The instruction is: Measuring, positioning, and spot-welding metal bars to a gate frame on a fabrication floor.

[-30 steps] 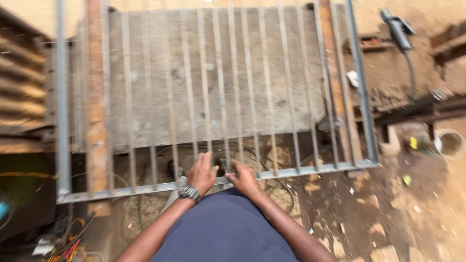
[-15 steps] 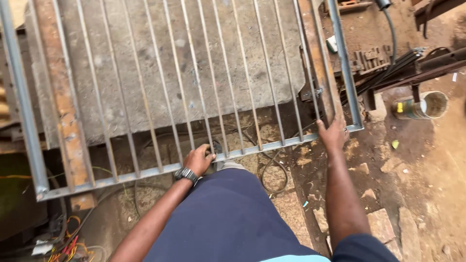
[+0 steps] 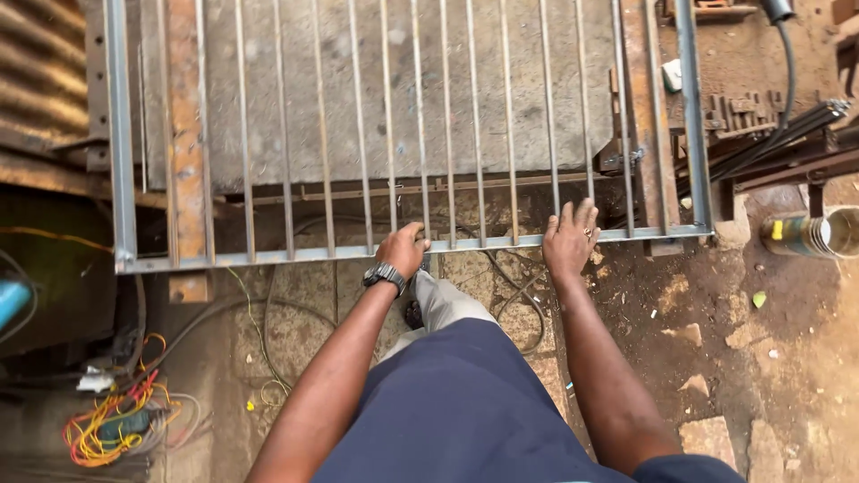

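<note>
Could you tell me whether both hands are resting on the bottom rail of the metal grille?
Yes, the left hand grips the grille's bottom rail and the right hand lies flat on it.

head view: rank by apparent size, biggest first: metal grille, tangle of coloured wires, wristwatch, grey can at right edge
1. metal grille, by far the largest; both the left hand and right hand rest on its near rail.
2. tangle of coloured wires.
3. grey can, though the frame edge cuts it off, so unsure.
4. wristwatch, smallest.
</note>
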